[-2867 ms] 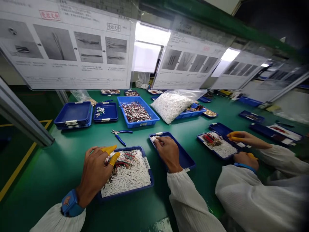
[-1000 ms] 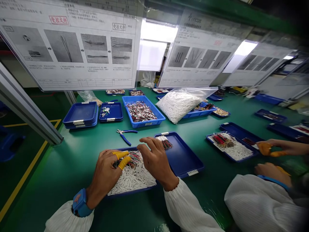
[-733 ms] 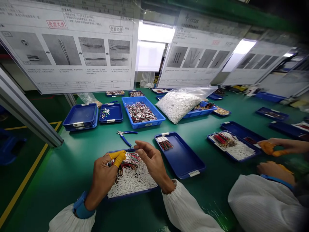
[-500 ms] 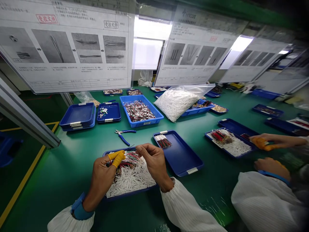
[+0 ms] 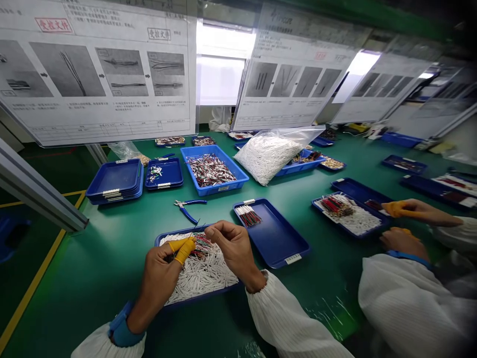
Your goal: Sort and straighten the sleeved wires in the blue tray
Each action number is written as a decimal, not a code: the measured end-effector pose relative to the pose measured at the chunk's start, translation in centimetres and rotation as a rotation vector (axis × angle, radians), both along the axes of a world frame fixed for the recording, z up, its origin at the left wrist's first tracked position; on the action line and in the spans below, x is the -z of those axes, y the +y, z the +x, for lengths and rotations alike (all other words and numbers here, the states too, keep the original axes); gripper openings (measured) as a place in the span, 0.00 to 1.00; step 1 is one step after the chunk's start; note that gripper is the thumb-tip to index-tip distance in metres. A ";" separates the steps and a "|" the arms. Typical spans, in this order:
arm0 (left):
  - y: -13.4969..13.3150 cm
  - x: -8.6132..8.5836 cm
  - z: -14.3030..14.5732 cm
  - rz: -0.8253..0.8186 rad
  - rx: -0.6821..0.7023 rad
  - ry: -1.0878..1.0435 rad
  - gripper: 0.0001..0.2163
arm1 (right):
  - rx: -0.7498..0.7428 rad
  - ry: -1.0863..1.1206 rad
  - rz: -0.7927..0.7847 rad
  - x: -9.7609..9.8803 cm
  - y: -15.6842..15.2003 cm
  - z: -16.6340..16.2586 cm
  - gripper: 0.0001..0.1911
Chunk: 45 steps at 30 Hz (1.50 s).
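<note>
My left hand (image 5: 162, 271), with yellow finger cots on thumb and forefinger, pinches thin wires over a blue tray (image 5: 201, 300). One dark wire end sticks up above the fingertips. Just to its right, my right hand (image 5: 235, 251) has thumb and forefinger pressed together near the wires; whatever is between them is too small to make out. Below both hands, the tray holds many short white sleeves (image 5: 204, 278) and a heap of red, green and black wires (image 5: 204, 244). Another blue tray (image 5: 279, 233) to the right carries a row of white-ended wire pieces (image 5: 249, 216).
Blue-handled nippers (image 5: 188, 211) lie behind the tray. Farther back are stacked trays (image 5: 115, 179), a bin of wire pieces (image 5: 210, 169) and a bag of white sleeves (image 5: 266, 156). A co-worker's hands (image 5: 406, 241) work at the right. Sheets (image 5: 112, 74) hang above.
The view has shifted slightly, so the table things sit a little further left. My hands remain over the tray, still pinching. The co-worker's hands have moved slightly.
</note>
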<state>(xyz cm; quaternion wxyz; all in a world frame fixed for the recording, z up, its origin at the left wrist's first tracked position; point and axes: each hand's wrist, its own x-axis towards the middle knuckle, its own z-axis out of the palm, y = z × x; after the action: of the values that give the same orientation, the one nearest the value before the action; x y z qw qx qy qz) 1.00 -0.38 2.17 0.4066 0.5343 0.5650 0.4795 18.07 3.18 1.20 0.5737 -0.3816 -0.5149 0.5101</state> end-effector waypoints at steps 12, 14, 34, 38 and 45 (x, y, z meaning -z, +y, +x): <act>-0.5 0.8 0.3 0.136 0.074 0.091 0.09 | -0.008 -0.017 0.112 -0.3 0.1 0.5 0.10; -0.5 1.0 0.3 0.138 0.070 0.101 0.09 | 0.007 -0.035 0.146 -0.3 0.0 0.4 0.09; 0.9 1.1 -1.9 0.315 -0.096 0.403 0.07 | -0.009 -0.402 0.235 -0.6 0.2 2.0 0.09; 1.3 1.1 -2.5 0.311 -0.125 0.424 0.08 | -0.363 -0.954 0.487 -0.2 -0.7 1.5 0.05; 1.3 1.8 -2.1 0.332 -0.098 0.447 0.07 | -0.245 -1.419 0.634 0.7 -1.5 0.0 0.07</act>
<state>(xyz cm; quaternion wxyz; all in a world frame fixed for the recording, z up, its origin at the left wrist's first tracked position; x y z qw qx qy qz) -1.13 0.91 0.33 0.1552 0.6582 0.5794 0.4549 18.03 1.68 0.50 0.1287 -0.3746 -0.9176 0.0328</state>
